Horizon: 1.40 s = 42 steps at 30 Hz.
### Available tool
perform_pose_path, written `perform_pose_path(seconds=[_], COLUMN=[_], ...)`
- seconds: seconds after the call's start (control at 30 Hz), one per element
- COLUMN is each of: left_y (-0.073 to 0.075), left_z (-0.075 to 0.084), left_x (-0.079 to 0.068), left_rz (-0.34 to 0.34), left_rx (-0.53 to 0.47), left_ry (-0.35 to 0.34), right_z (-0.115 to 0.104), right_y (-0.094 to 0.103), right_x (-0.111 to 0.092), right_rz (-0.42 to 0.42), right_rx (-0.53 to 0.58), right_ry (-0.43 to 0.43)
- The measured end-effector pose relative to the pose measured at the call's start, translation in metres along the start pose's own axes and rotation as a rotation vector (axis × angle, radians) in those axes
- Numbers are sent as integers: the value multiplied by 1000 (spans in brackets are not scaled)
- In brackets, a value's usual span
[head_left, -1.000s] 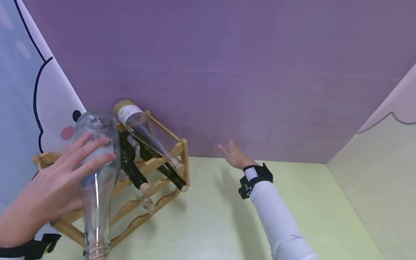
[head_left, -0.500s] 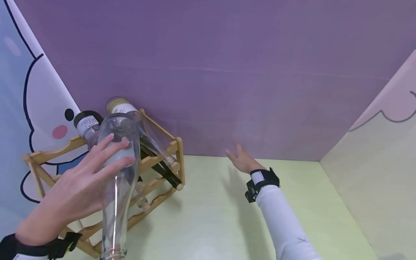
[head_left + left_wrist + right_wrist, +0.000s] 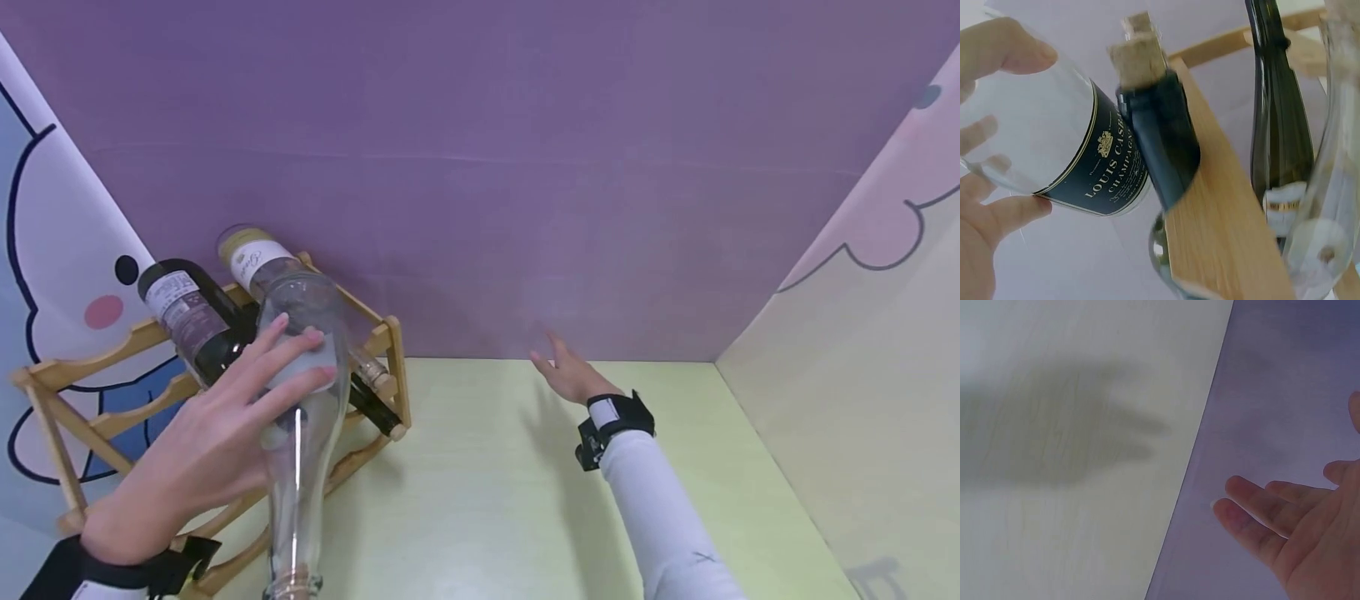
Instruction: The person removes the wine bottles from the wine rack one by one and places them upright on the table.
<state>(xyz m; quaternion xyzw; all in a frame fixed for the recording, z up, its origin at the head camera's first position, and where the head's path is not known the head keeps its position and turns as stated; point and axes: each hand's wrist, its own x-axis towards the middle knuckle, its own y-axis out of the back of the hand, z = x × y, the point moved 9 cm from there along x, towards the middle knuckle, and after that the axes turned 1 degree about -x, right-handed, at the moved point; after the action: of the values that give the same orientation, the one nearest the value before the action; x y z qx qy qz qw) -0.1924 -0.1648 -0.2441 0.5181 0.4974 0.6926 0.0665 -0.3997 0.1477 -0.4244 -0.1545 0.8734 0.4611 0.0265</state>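
My left hand [image 3: 213,433] grips a clear glass bottle [image 3: 303,442] from its side. In the head view the bottle has its corked neck downward, in front of a wooden wine rack [image 3: 399,367]. The left wrist view shows its black champagne label [image 3: 1110,162], with fingers and thumb around the glass. Close beside that label is the corked neck of a dark bottle [image 3: 1160,137] lying on a rack rail. My right hand [image 3: 573,375] hovers with fingers spread and nothing in it. In the right wrist view, its fingers [image 3: 1250,534] extend loosely.
In the rack lie a dark bottle [image 3: 191,308] with a pale label, a clear bottle [image 3: 258,254] with a gold band, and a dark green bottle [image 3: 371,408]. The rack stands on a pale green surface [image 3: 465,483] against a purple wall [image 3: 525,208].
In the head view the held bottle and left hand have shifted right across the rack, while the rack has slid left. A dark bottle behind has come into sight. My right hand stays spread.
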Motion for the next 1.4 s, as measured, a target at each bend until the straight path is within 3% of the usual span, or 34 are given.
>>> perform_pose_path(seconds=[0.3,0.63,0.87,1.13,1.4], left_y=[-18,-35,-55,-73,-100], left_z=[19,46,59,71,72], left_x=[7,25,33,40,44], left_rz=[-1,141,108,122,59], left_rx=[-52,-94,-113,-160,-188], left_ry=[1,-117,-109,-145,-108], right_z=[11,14,17,23,29], right_y=[-5,-2,-1,2,5], right_x=[-2,-6,-7,-8,-9], right_rz=[-4,1,8,11,19], right_rx=[-41,-72,-85,-100,-109], right_ry=[-6,-11,-11,-16,-21])
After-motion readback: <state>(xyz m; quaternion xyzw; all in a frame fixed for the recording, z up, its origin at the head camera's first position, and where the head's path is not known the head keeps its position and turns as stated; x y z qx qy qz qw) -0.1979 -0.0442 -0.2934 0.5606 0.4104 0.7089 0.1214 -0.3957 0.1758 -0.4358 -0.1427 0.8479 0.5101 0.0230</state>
